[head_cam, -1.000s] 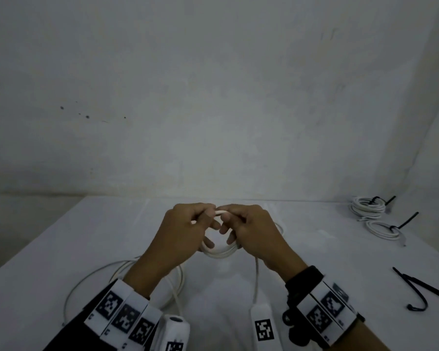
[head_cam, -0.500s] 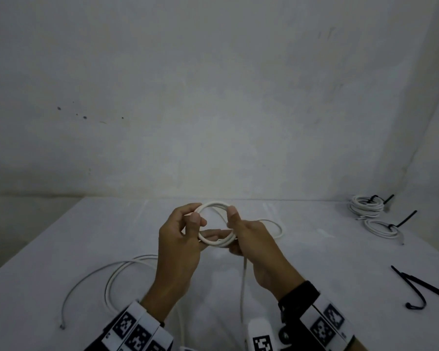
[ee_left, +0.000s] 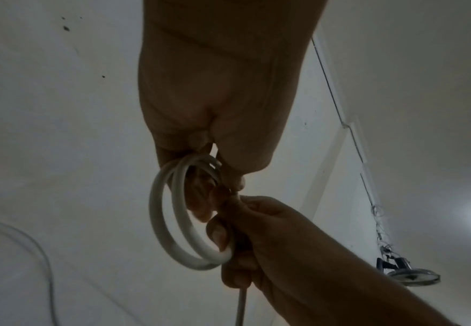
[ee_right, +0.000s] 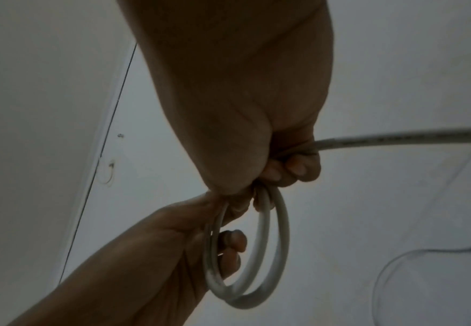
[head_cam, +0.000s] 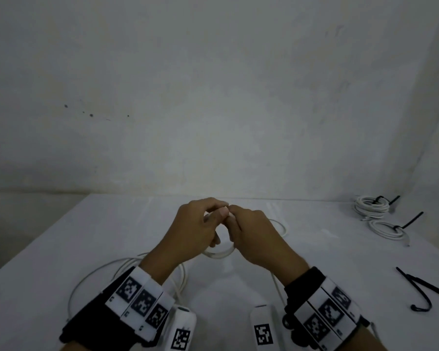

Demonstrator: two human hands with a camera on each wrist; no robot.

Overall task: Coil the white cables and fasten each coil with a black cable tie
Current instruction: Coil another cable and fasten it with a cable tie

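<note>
the white cable (head_cam: 219,253) is wound into a small coil (ee_left: 178,222) of about two loops, held up over the middle of the bench (head_cam: 48,249), with its loose tail curling off toward 7 o'clock and a bend lying at 2 o'clock of the hands. half a second ago the loop stood open and upright between the hands; now the hands have closed together over its top and it hangs below them. left hand (head_cam: 198,229) grip is clenched on the coil's top, right hand (head_cam: 256,236) pinching the same spot, strand running out of its palm. two tied coils (head_cam: 370,206) sit at 2 o'clock, spare black cable ties (head_cam: 421,292) at 4 o'clock.
</note>
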